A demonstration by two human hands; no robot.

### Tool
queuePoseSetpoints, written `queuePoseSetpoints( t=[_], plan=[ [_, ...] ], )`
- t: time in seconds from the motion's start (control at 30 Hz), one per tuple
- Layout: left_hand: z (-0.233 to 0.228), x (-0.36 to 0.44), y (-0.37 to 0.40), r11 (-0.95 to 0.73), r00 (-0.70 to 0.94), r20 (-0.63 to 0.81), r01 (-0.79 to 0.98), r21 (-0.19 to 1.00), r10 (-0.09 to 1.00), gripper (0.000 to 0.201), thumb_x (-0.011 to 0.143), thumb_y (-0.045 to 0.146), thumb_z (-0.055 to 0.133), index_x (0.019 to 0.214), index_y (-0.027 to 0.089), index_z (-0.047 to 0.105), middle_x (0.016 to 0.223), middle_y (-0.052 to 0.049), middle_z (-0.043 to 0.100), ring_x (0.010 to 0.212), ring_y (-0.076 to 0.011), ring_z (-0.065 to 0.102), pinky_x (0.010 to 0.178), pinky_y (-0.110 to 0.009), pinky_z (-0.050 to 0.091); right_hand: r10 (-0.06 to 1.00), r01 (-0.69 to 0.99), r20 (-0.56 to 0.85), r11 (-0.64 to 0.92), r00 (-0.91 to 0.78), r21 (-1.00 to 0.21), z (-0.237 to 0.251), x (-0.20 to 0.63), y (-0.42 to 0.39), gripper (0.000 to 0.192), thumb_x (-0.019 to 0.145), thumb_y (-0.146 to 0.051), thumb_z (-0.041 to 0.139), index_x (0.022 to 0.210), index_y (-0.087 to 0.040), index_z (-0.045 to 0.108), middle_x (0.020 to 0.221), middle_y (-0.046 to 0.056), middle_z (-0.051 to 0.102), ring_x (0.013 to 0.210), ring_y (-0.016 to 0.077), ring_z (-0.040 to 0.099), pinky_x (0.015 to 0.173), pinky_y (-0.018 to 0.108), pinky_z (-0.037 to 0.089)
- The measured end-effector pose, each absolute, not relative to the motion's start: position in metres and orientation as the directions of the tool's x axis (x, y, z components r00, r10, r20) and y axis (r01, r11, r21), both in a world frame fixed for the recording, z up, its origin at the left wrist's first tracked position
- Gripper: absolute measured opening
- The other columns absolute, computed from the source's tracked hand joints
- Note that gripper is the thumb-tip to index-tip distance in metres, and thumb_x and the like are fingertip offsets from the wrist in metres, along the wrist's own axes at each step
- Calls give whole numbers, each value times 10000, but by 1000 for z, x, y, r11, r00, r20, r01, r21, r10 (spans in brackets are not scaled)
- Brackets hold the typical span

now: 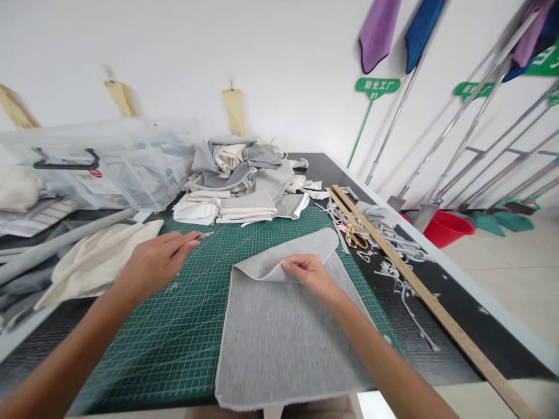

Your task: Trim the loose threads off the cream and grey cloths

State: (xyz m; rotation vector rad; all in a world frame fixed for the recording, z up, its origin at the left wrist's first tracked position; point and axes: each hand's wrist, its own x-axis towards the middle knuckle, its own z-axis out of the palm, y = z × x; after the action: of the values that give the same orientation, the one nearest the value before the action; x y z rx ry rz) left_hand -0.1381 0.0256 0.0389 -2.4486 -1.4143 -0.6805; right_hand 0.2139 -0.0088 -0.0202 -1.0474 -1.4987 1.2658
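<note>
My left hand (157, 259) is closed around a small metal tool (205, 235) with a narrow pointed tip. Most of the tool is hidden by the fingers, so its exact kind is unclear. It is held above the left part of a green cutting mat (174, 326). My right hand (308, 273) pinches the edge of a grey fabric piece (288, 343). The fabric lies on the mat and hangs slightly over the front edge. Its far end is lifted and folded back towards me. A gap separates the two hands.
A heap of grey and cream cloth (244, 180) lies behind the mat. Wooden rulers (410, 273), gold-handled scissors (356, 237) and fabric scraps (404, 285) are on the right. A clear plastic box (109, 174) and more cloth (96, 253) are on the left. A red bucket (449, 227) stands beyond.
</note>
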Motion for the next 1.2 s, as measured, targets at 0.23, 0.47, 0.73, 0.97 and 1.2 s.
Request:
queuePoseSetpoints(
  t=[0.23,0.47,0.73,0.97,1.2],
  plan=[
    [27,-198,28,-375,436,254,891,-255,863,443,977,505,402,1224,248,665,916,-100,684,643,-207,624,537,-306,338,962,64,107,126,-252,-990,-20,212,-9,332,814,-484,677,916,-191,797,906,65,779,849,238,669,830,374,470],
    [29,-215,25,-382,454,194,868,-317,870,399,1000,377,377,1244,192,632,942,-111,643,735,-209,601,564,-285,336,967,64,107,125,-229,-990,-20,214,-9,322,794,-481,705,889,-187,796,918,73,779,830,239,670,812,378,484],
    [63,-191,-17,-235,348,415,925,-298,841,430,996,447,450,1389,281,507,1073,-44,660,817,-203,614,579,-225,328,951,179,188,235,-246,-955,-20,211,-9,300,880,-412,626,954,-171,789,915,80,779,842,242,688,796,359,494],
    [22,-128,-37,-468,443,531,878,-95,723,438,947,410,536,1383,363,536,1036,-43,724,814,-232,687,618,-292,492,832,361,456,550,-316,-753,-18,193,-26,230,956,-297,564,1002,-192,763,892,76,750,828,196,666,803,322,488],
    [13,-63,-37,-528,424,315,687,499,849,542,822,454,690,1344,355,582,1006,-25,752,792,-192,702,624,-250,565,834,345,527,550,-165,-761,-19,187,-27,215,931,-329,606,927,-201,779,795,57,656,761,176,605,698,295,474]
  ],
)
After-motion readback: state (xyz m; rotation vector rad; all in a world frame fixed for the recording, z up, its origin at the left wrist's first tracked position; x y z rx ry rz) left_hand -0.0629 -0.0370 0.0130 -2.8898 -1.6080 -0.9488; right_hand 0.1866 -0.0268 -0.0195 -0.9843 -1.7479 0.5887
